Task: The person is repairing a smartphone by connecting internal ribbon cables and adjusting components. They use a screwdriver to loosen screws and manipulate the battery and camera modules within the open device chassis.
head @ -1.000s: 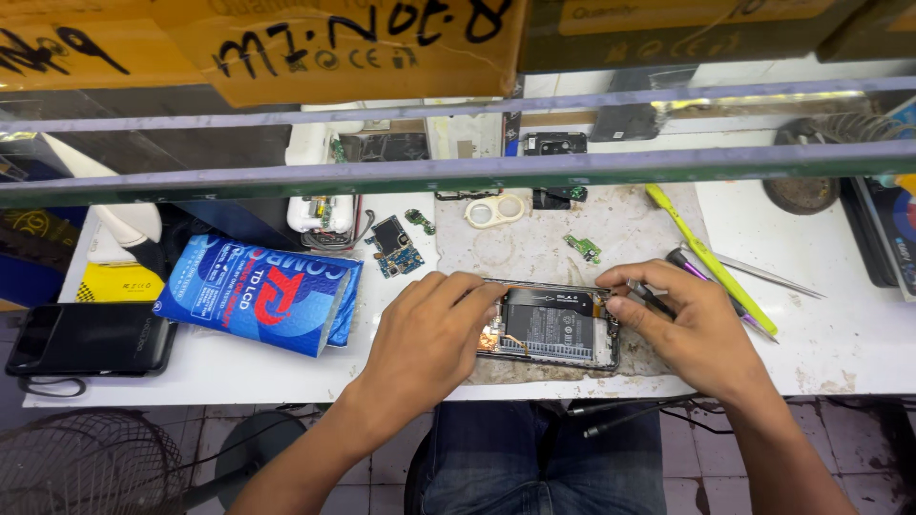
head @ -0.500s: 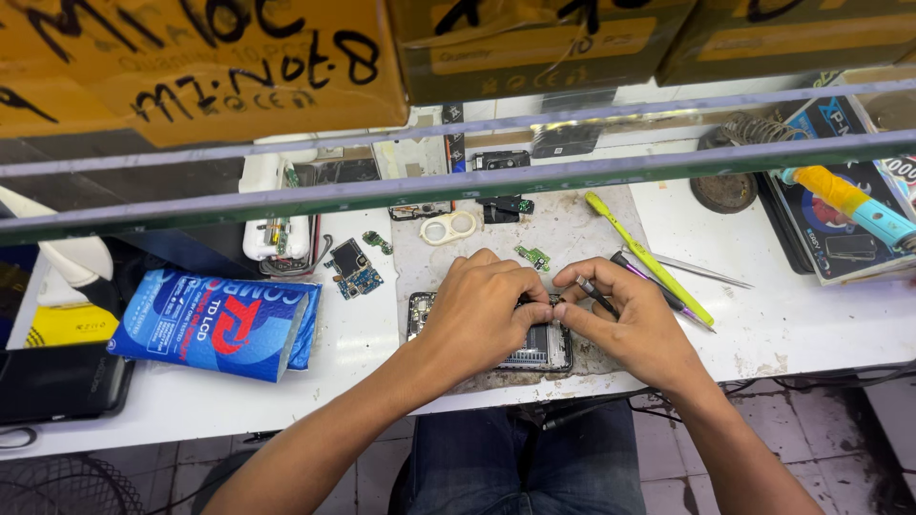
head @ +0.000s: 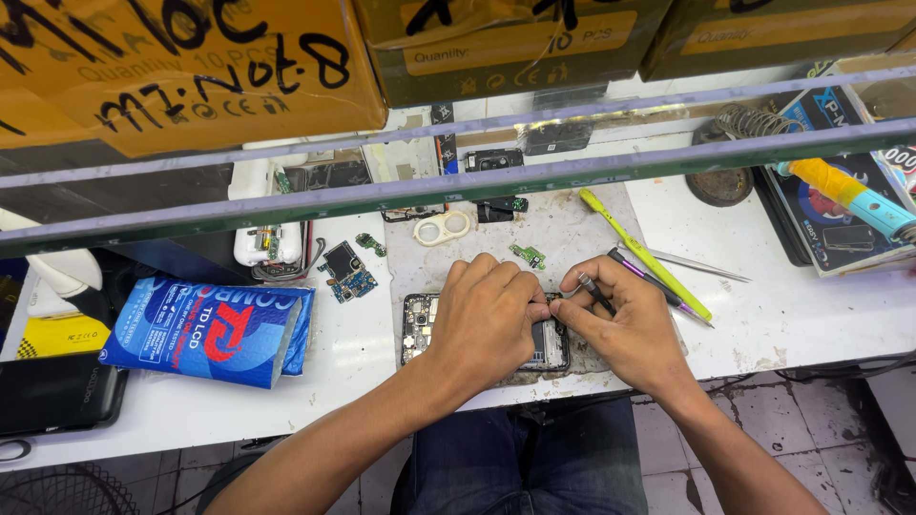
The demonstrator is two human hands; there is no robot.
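An opened phone [head: 417,328] with its insides showing lies on a worn grey mat [head: 563,224] near the table's front edge. My left hand [head: 484,319] rests over the phone's middle, fingers curled down and pressing on it. My right hand [head: 625,324] is at the phone's right end and pinches a thin dark tool [head: 593,291], its tip against the phone beside my left fingertips. Most of the phone is hidden under both hands.
A blue foil pouch [head: 210,329] lies at the left, a small circuit board [head: 345,270] beside it. A yellow-green pry tool [head: 641,252], a purple pen and metal tweezers [head: 689,263] lie right of my hands. A soldering iron [head: 851,195] rests at the far right. Cardboard boxes sit on a shelf above.
The view has shifted, so the bench sits further left in frame. My hands have drawn closer together over the phone, and my right hand's tool tip now meets the left fingertips.
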